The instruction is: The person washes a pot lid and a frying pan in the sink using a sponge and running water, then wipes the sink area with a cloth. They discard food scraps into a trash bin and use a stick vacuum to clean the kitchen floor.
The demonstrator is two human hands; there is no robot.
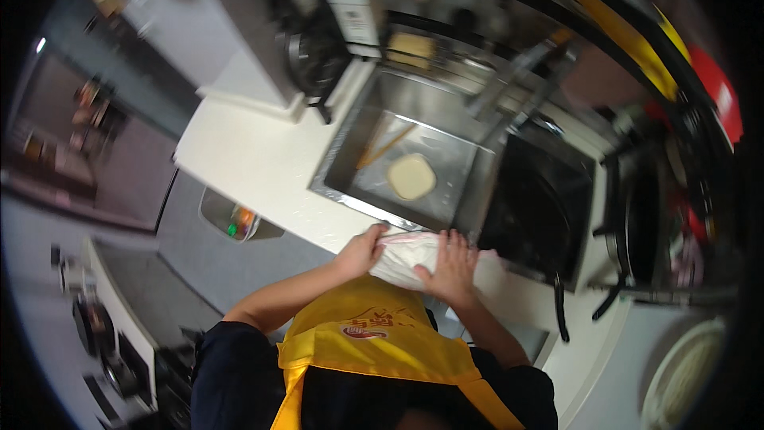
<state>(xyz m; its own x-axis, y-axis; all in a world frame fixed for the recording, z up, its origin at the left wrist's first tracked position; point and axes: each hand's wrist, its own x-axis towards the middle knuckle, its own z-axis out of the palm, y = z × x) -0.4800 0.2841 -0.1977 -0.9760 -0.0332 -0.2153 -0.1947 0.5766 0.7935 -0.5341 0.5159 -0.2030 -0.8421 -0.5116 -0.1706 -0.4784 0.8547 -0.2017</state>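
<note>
At the front edge of the sink lies a white cloth with a pinkish edge. My left hand grips its left end, thumb on top. My right hand rests flat on the right part of the cloth, fingers stretched forward and thumb apart. Just beyond both hands is a stainless-steel sink basin. Inside it sit a cream rounded-square dish and a pair of wooden chopsticks. A dark pan with a black handle appears to lie in the black right basin; its outline is dim.
Over the basins stands a metal faucet. A white bottle and a yellow sponge are behind the sink. White countertop extends left, with a waste bin below it. Another black handle juts out at right.
</note>
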